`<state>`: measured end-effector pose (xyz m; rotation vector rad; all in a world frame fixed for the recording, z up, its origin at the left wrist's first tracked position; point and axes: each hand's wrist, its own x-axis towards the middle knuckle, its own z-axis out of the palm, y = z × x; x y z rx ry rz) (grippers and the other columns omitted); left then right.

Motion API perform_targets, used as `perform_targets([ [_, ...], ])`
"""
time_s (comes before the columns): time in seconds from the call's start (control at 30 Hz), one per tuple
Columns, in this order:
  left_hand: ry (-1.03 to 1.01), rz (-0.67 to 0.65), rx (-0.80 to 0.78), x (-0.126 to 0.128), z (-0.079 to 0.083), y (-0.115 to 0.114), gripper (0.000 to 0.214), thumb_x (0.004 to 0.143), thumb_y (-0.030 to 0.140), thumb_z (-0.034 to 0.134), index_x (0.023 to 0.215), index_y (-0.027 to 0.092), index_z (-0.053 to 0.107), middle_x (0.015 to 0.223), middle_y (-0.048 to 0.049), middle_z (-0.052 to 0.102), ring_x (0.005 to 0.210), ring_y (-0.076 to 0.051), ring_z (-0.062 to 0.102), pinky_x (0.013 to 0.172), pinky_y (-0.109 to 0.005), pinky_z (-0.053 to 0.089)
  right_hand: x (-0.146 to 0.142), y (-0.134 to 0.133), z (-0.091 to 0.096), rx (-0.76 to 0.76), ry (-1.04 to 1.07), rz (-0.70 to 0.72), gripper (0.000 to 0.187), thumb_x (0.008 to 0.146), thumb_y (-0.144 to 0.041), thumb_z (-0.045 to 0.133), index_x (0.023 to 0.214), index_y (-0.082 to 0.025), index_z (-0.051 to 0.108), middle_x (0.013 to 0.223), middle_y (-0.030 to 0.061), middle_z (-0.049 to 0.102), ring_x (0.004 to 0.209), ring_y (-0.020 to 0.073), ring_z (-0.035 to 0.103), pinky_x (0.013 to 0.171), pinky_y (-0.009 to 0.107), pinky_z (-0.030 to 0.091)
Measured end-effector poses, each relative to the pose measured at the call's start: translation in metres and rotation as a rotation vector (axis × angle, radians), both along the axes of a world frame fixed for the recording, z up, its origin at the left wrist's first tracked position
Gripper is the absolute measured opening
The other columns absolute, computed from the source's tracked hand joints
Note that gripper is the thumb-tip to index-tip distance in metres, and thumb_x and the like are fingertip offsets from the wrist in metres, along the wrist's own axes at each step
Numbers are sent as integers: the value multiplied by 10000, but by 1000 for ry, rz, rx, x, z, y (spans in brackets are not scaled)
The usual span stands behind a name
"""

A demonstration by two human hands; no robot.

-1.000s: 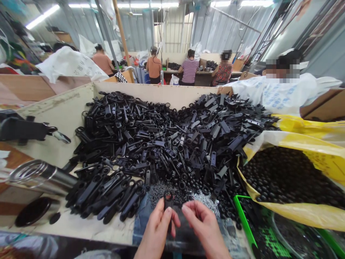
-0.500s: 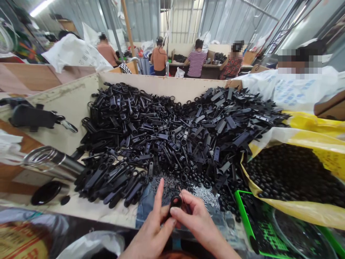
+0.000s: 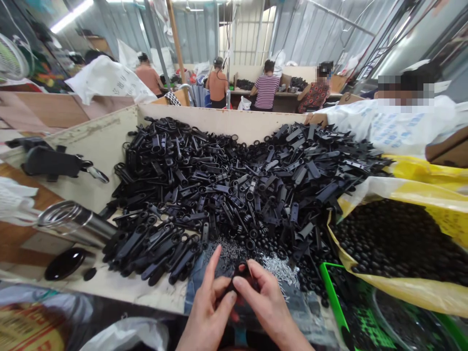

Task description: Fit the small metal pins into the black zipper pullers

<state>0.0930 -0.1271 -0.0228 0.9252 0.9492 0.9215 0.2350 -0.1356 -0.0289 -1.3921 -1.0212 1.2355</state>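
Low in the middle, both hands meet on one black plastic part with a ring-shaped end (image 3: pixel 239 269). My left hand (image 3: pixel 209 304) pinches it between thumb and curled fingers, its index finger pointing up and away. From the other side my right hand (image 3: pixel 268 297) grips the part with thumb and fingertips; much of it is hidden by the fingers. Just beyond lie small silver metal pins (image 3: pixel 281 270), a patch of darker grey small pieces (image 3: pixel 229 249) and round black beads (image 3: pixel 272 243). A big heap of black plastic parts (image 3: pixel 204 170) rises behind them.
Similar long black parts (image 3: pixel 153 251) lie in a row at left, near a steel tumbler (image 3: pixel 82 222) and black lid (image 3: pixel 66 263). At right are a yellow-white sack (image 3: pixel 395 287) of black beads and a green basket (image 3: pixel 334 297). Several people sit farther back.
The ringed part has tipped in my hands, so its round opening faces me less. My hands stay together in about the same place; the view has shifted slightly.
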Motion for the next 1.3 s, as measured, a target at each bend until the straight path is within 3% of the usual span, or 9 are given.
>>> perform_targets([
  [0.07, -6, 1, -29, -6, 3, 8, 892, 853, 358, 758, 1602, 300, 279, 720, 8, 686, 649, -173, 638, 484, -203, 480, 2, 0, 0, -23, 42, 53, 302, 794, -462, 773, 889, -185, 696, 647, -37, 573, 563, 128, 461, 538, 233, 365],
  [0.17, 186, 166, 47, -36, 8, 26, 700, 841, 414, 756, 1476, 239, 519, 918, -68, 779, 824, -240, 719, 628, -280, 559, 6, 0, 1, -19, 52, 39, 474, 778, -428, 799, 1187, -201, 719, 787, -8, 649, 578, 124, 467, 558, 242, 375],
  [0.3, 825, 508, 583, -93, 10, 52, 390, 859, 354, 710, 1243, 291, 735, 1158, -76, 787, 1060, -310, 680, 1026, -450, 405, 4, 17, 5, 101, -188, 86, 323, 911, -428, 658, 1137, -224, 769, 792, 19, 674, 660, 178, 569, 624, 274, 437],
  [0.47, 1405, 540, 965, -115, -3, 73, 297, 927, 227, 594, 1164, 247, 772, 1068, -102, 811, 993, -325, 605, 914, -476, 321, -20, 82, 15, 204, -748, 233, 225, 975, -238, 539, 1043, -229, 754, 856, 39, 774, 764, 210, 700, 698, 278, 461],
  [0.63, 1507, 516, 975, -109, -18, 76, 334, 942, 233, 580, 1230, 251, 747, 1303, -140, 709, 1011, -340, 546, 891, -493, 345, -45, 140, 11, 173, -939, 199, 168, 935, -187, 630, 1062, -219, 735, 948, 76, 794, 901, 253, 733, 752, 289, 456],
  [0.8, 1369, 542, 1005, -112, -28, 78, 439, 903, 278, 649, 1342, 290, 676, 1496, -143, 532, 1189, -390, 478, 1027, -560, 342, -48, 152, 9, 183, -1042, 197, 170, 938, -143, 600, 887, -226, 740, 943, 57, 789, 890, 227, 735, 741, 265, 462],
  [1.03, 1465, 423, 1093, -93, -6, 105, 295, 941, 253, 588, 1182, 242, 757, 1299, -163, 675, 1131, -375, 536, 939, -526, 354, -29, 126, 14, 324, -981, 195, 278, 979, -118, 540, 1145, -242, 725, 1006, 39, 734, 913, 179, 718, 778, 217, 491],
  [1.17, 1558, 36, 1004, -74, 25, 133, 324, 979, 221, 508, 1218, 215, 727, 1077, -135, 734, 1021, -321, 587, 836, -438, 409, 8, 100, 15, 457, -847, 83, 311, 1024, -168, 450, 1188, -211, 711, 993, 65, 699, 843, 175, 703, 761, 236, 515],
  [1.3, 1574, -156, 980, -51, 36, 160, 266, 954, 223, 571, 1155, 180, 740, 951, -129, 762, 960, -316, 656, 840, -421, 459, 61, 78, 12, 531, -776, -116, 247, 1024, -273, 499, 1112, -221, 724, 933, 53, 697, 774, 188, 697, 696, 266, 520],
])
